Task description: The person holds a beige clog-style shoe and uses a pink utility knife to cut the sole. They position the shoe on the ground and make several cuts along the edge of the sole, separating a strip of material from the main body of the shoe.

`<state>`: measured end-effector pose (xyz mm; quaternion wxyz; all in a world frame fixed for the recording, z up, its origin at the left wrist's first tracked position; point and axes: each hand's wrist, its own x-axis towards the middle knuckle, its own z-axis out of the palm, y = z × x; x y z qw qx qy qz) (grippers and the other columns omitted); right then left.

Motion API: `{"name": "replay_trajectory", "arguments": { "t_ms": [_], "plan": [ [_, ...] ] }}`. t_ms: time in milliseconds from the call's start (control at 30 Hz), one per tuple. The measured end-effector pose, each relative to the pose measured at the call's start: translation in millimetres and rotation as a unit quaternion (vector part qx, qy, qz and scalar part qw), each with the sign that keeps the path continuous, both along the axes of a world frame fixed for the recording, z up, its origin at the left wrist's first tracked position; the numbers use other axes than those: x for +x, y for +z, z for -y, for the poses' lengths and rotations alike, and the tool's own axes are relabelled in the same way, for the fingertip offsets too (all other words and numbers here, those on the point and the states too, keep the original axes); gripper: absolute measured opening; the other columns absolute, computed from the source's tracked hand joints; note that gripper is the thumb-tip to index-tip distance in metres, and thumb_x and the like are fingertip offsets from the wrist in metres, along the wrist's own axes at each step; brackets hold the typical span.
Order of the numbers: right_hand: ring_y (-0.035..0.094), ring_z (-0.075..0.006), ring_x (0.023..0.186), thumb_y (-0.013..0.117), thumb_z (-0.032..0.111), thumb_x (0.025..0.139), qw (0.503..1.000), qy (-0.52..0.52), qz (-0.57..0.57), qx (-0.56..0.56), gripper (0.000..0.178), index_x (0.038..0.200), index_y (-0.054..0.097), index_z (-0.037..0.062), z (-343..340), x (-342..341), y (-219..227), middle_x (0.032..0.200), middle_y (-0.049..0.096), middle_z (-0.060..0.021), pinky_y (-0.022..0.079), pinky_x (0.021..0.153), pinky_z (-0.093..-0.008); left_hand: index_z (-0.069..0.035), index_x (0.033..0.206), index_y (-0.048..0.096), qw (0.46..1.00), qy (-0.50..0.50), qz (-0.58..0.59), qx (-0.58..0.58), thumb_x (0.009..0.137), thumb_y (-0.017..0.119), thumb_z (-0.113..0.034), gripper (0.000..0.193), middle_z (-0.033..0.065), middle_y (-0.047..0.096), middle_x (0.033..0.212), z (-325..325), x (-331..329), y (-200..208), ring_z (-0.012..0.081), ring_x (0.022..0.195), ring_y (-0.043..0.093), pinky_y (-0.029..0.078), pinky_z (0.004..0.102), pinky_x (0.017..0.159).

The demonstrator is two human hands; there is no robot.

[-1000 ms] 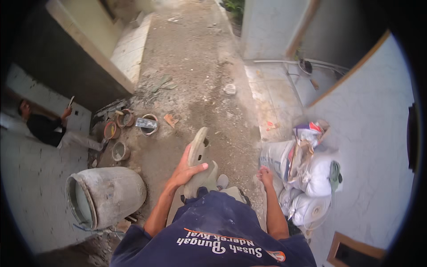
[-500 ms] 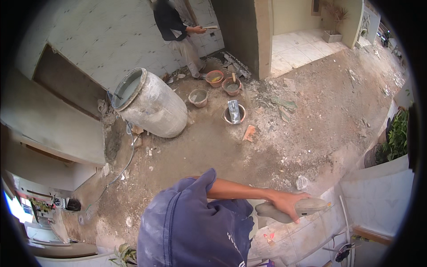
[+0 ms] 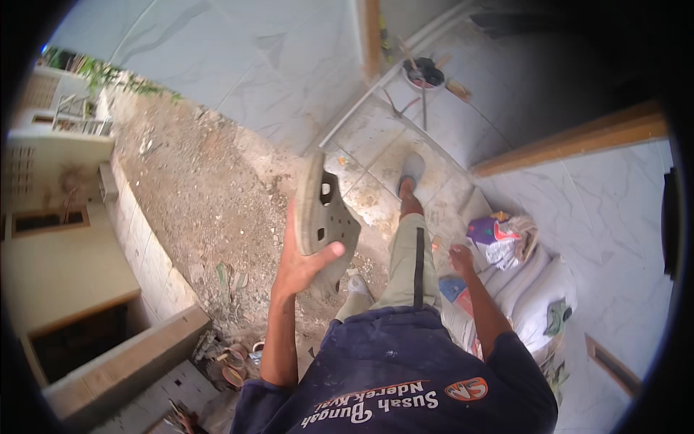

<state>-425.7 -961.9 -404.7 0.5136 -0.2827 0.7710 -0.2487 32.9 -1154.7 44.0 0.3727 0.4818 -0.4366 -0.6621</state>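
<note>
- The left hand (image 3: 298, 266) grips a khaki-green, moulded foam clog with a thick sole and round vent holes (image 3: 344, 233), its thumb pressed over the near side and its fingers mostly hidden behind.
- The clog stands on edge in that grip, toward the left of the body, above the brown gravel path (image 3: 199, 177).
- The right hand (image 3: 461, 260) hangs with curled fingers near the stacked white woven sacks (image 3: 553, 282) and a crumpled purple-and-white bag (image 3: 483, 232); nothing shows in it, and I cannot tell whether it is fully closed.
- The right foot, in a grey rounded shoe (image 3: 414, 166), is on the stained pale floor tiles (image 3: 372, 189); the left foot is farther back.
- Judging by the spread legs, the step in hand is carrying the clog on foot.
- The next move seems to call for steady footing and a firm left thumb.
</note>
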Motion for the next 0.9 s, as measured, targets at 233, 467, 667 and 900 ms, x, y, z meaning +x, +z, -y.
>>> {"name": "replay_trajectory", "arguments": {
  "t_ms": [233, 467, 667, 900],
  "plan": [
    [0.079, -0.0331, 0.095, 0.073, 0.033, 0.097, 0.986, 0.061, -0.155, -0.022, 0.030, 0.121, 0.075, 0.0149, 305.6, -131.8, 6.5, 0.095, 0.080, -0.0167, 0.062, 0.088, -0.0462, -0.003, 0.163, 0.033, 0.971, -0.037, 0.140, 0.192, 0.081, 0.092, -0.026, 0.104, 0.0154, 0.056, 0.146, 190.4, -173.4, -98.5, 0.0282, 0.133, 0.057, 0.046, 0.0451, 0.114],
    [0.077, -0.0368, 0.104, 0.067, 0.033, 0.102, 0.984, 0.105, -0.140, -0.024, 0.035, 0.131, 0.071, 0.0146, 617.7, -188.8, -97.4, 0.105, 0.080, -0.0193, 0.060, 0.093, -0.0476, -0.003, 0.163, 0.033, 0.947, -0.074, 0.083, 0.302, 0.084, 0.087, -0.023, 0.098, 0.0146, 0.055, 0.148, 325.7, -238.6, -143.1, 0.0265, 0.134, 0.056, 0.046, 0.0449, 0.115],
    [0.075, -0.0405, 0.106, 0.056, 0.028, 0.103, 0.964, 0.168, -0.190, -0.082, 0.032, 0.124, 0.075, 0.0137, 779.7, -203.4, -129.3, 0.110, 0.078, -0.0203, 0.059, 0.095, -0.0520, 0.001, 0.160, 0.039, 0.937, -0.068, 0.062, 0.337, 0.087, 0.085, -0.027, 0.091, 0.0143, 0.058, 0.145, 409.3, -264.8, -174.4, 0.0243, 0.134, 0.056, 0.048, 0.0429, 0.112],
    [0.076, -0.0387, 0.107, 0.056, 0.020, 0.100, 0.919, 0.314, -0.239, -0.004, 0.029, 0.114, 0.080, 0.0113, 888.7, -240.8, -250.0, 0.110, 0.079, -0.0201, 0.059, 0.093, -0.0533, -0.004, 0.169, 0.024, 0.883, -0.181, 0.027, 0.432, 0.088, 0.086, -0.021, 0.104, 0.0137, 0.047, 0.157, 506.1, -287.2, -288.1, 0.0255, 0.148, 0.044, 0.038, 0.0429, 0.122]
  ]
}}
